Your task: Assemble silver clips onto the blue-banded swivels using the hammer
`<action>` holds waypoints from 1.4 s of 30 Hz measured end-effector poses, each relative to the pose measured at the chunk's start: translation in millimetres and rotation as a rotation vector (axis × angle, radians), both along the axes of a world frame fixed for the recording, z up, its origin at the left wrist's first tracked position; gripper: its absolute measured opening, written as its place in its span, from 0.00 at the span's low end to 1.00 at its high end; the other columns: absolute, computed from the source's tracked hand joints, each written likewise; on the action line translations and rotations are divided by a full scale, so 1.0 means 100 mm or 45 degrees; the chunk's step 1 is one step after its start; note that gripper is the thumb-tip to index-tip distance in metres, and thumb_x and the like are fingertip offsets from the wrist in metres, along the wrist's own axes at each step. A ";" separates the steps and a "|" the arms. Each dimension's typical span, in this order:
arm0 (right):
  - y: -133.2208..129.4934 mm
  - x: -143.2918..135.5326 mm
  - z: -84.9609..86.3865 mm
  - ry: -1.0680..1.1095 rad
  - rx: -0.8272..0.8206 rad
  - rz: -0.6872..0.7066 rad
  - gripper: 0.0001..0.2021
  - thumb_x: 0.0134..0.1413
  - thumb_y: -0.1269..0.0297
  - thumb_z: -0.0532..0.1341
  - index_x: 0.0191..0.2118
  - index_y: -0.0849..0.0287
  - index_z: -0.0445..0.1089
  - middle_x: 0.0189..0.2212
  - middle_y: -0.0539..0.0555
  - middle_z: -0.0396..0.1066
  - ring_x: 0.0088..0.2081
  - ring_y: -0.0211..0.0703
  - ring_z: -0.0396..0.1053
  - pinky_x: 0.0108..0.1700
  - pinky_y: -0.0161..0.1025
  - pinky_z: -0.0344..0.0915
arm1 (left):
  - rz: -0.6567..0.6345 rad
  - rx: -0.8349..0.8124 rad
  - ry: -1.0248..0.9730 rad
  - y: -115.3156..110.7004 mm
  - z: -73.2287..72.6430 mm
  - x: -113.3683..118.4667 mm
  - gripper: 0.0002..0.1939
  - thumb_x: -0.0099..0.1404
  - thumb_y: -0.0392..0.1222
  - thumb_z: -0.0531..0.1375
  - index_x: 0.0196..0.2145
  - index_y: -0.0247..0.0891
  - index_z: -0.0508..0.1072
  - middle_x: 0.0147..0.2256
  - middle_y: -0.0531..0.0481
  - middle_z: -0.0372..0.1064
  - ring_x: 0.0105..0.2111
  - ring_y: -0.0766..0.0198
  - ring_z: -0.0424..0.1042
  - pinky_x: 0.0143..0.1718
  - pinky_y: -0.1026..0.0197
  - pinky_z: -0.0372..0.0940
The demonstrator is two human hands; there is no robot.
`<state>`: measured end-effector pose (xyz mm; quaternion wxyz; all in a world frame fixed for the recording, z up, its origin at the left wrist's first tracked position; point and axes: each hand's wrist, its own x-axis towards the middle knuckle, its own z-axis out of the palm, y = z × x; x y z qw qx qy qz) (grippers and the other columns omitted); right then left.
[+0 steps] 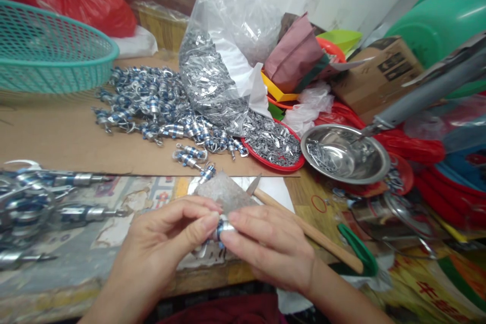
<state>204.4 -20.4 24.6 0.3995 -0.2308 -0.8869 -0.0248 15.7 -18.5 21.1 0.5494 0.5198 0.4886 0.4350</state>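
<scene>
Between my two hands, near the table's front edge, is a small silver and blue metal part (223,230). My left hand (170,238) pinches it from the left with thumb and forefinger. From the right, the fingers of my right hand (271,243) press on its silver end. A grey metal block (224,190) lies just beyond the fingertips, beside a wooden-handled tool (311,230). A few similar parts (190,157) rest on the cardboard behind the block, in front of a large pile of them (152,96). The fingers partly cover the held part.
Larger silver and blue parts (83,212) lie at the left. A red dish (273,144) of small metal pieces stands by a steel bowl (345,154). Behind are a plastic bag of metal pieces (212,76), a turquoise basket (56,50) and a cardboard box (375,76).
</scene>
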 end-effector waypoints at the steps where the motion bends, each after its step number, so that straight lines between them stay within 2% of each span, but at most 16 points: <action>1: 0.01 -0.02 -0.03 0.056 -0.010 -0.006 0.08 0.55 0.77 0.57 0.37 0.68 0.75 0.34 0.61 0.78 0.39 0.44 0.75 0.40 0.36 0.73 | -0.002 -0.009 -0.031 0.00 0.00 0.00 0.06 0.55 0.43 0.63 0.22 0.47 0.79 0.30 0.56 0.78 0.34 0.61 0.74 0.38 0.66 0.66; 7: -0.03 -0.07 -0.05 0.195 -0.140 -0.085 0.10 0.51 0.79 0.58 0.36 0.63 0.74 0.34 0.58 0.77 0.32 0.40 0.74 0.33 0.36 0.71 | 0.059 -0.199 -0.284 -0.02 -0.10 0.06 0.04 0.53 0.43 0.65 0.23 0.46 0.80 0.23 0.58 0.77 0.28 0.65 0.72 0.32 0.69 0.65; 12: -0.12 -0.11 -0.04 0.229 -0.353 -0.159 0.09 0.50 0.78 0.60 0.36 0.65 0.76 0.31 0.59 0.76 0.30 0.40 0.73 0.31 0.34 0.71 | 0.247 -0.356 -0.330 -0.12 -0.08 0.14 0.07 0.50 0.46 0.68 0.26 0.42 0.80 0.23 0.55 0.77 0.28 0.64 0.73 0.32 0.68 0.66; 16: -0.14 -0.11 0.00 0.262 -0.556 -0.146 0.07 0.52 0.73 0.62 0.36 0.68 0.77 0.28 0.61 0.74 0.29 0.40 0.73 0.30 0.32 0.70 | 0.239 -0.417 -0.465 -0.18 -0.07 0.17 0.29 0.45 0.45 0.71 0.46 0.48 0.72 0.28 0.58 0.78 0.30 0.64 0.76 0.35 0.68 0.69; 18: -0.02 -0.02 0.05 0.172 -0.721 -0.122 0.06 0.52 0.70 0.63 0.34 0.66 0.77 0.28 0.57 0.75 0.29 0.38 0.73 0.31 0.31 0.70 | 0.182 -0.407 -0.449 -0.18 -0.10 0.16 0.34 0.47 0.45 0.70 0.52 0.48 0.66 0.30 0.57 0.78 0.32 0.64 0.77 0.37 0.68 0.69; 20: 0.24 0.17 0.10 0.011 -0.804 -0.316 0.05 0.53 0.68 0.63 0.32 0.61 0.77 0.30 0.53 0.76 0.33 0.36 0.73 0.36 0.30 0.70 | 0.098 -0.383 -0.402 -0.15 -0.13 0.15 0.36 0.50 0.46 0.68 0.55 0.46 0.62 0.31 0.54 0.79 0.35 0.62 0.77 0.39 0.68 0.69; 21: 0.41 0.29 0.10 -0.060 -0.765 -0.552 0.06 0.55 0.70 0.61 0.33 0.60 0.77 0.33 0.53 0.77 0.36 0.37 0.74 0.41 0.31 0.69 | 0.068 -0.371 -0.385 -0.14 -0.14 0.15 0.36 0.51 0.46 0.68 0.56 0.46 0.61 0.32 0.53 0.79 0.36 0.61 0.77 0.38 0.67 0.70; 22: 0.58 0.42 0.09 -0.166 -0.703 -0.900 0.08 0.57 0.70 0.59 0.37 0.58 0.76 0.38 0.52 0.76 0.41 0.37 0.73 0.46 0.32 0.68 | 0.050 -0.362 -0.376 -0.13 -0.14 0.14 0.37 0.52 0.46 0.68 0.57 0.46 0.60 0.33 0.53 0.79 0.37 0.61 0.77 0.38 0.67 0.70; 23: 0.76 0.55 0.06 -0.209 -0.692 -1.039 0.10 0.59 0.71 0.57 0.41 0.59 0.75 0.42 0.55 0.75 0.45 0.40 0.71 0.50 0.37 0.65 | 0.043 -0.355 -0.373 -0.11 -0.13 0.14 0.37 0.52 0.45 0.67 0.57 0.46 0.59 0.33 0.53 0.79 0.37 0.60 0.77 0.37 0.67 0.70; 25: 1.06 0.76 -0.03 -0.303 -0.730 -1.165 0.09 0.58 0.72 0.58 0.40 0.61 0.74 0.42 0.58 0.75 0.45 0.45 0.71 0.51 0.44 0.64 | 0.032 -0.344 -0.363 -0.08 -0.12 0.12 0.36 0.53 0.44 0.67 0.57 0.46 0.59 0.30 0.53 0.78 0.35 0.61 0.77 0.35 0.68 0.69; 27: 1.24 0.86 -0.13 -0.384 -0.783 -1.213 0.07 0.58 0.68 0.59 0.41 0.61 0.72 0.42 0.57 0.73 0.44 0.45 0.71 0.49 0.47 0.66 | -0.035 -0.328 -0.323 -0.05 -0.11 0.10 0.35 0.54 0.43 0.66 0.58 0.45 0.58 0.27 0.54 0.76 0.32 0.61 0.77 0.34 0.68 0.69; 30: 1.33 0.87 -0.22 -0.435 -0.815 -1.250 0.11 0.60 0.62 0.58 0.46 0.60 0.68 0.46 0.55 0.69 0.45 0.44 0.69 0.46 0.48 0.67 | -0.174 -0.316 -0.256 -0.02 -0.12 0.05 0.35 0.56 0.43 0.65 0.59 0.44 0.56 0.25 0.55 0.73 0.31 0.60 0.76 0.32 0.66 0.68; 35: 1.28 0.86 -0.13 -0.268 -0.785 -1.220 0.08 0.56 0.75 0.56 0.40 0.64 0.70 0.44 0.60 0.69 0.50 0.51 0.65 0.52 0.51 0.60 | -0.198 -0.427 -0.342 0.01 -0.14 0.05 0.36 0.54 0.41 0.66 0.58 0.45 0.58 0.23 0.56 0.71 0.27 0.62 0.73 0.28 0.66 0.68; 37: 1.20 0.84 -0.06 -0.150 -0.812 -1.166 0.09 0.56 0.76 0.54 0.40 0.65 0.70 0.40 0.61 0.70 0.46 0.50 0.68 0.49 0.47 0.63 | -0.194 -0.446 -0.366 0.00 -0.14 0.05 0.37 0.54 0.40 0.66 0.59 0.45 0.57 0.25 0.55 0.73 0.28 0.63 0.73 0.30 0.66 0.68; 39: 1.07 0.77 0.01 -0.051 -0.891 -1.052 0.08 0.58 0.71 0.54 0.40 0.65 0.69 0.34 0.58 0.73 0.38 0.45 0.72 0.41 0.42 0.68 | -0.208 -0.456 -0.378 0.00 -0.13 0.05 0.37 0.54 0.39 0.66 0.59 0.45 0.56 0.29 0.53 0.76 0.31 0.63 0.75 0.34 0.67 0.68; 42: 0.79 0.56 0.09 0.039 -1.012 -0.847 0.08 0.59 0.64 0.55 0.36 0.63 0.69 0.27 0.52 0.73 0.29 0.39 0.73 0.32 0.35 0.69 | -0.226 -0.454 -0.396 0.00 -0.11 0.04 0.37 0.54 0.40 0.66 0.59 0.48 0.57 0.35 0.52 0.78 0.36 0.63 0.76 0.37 0.68 0.68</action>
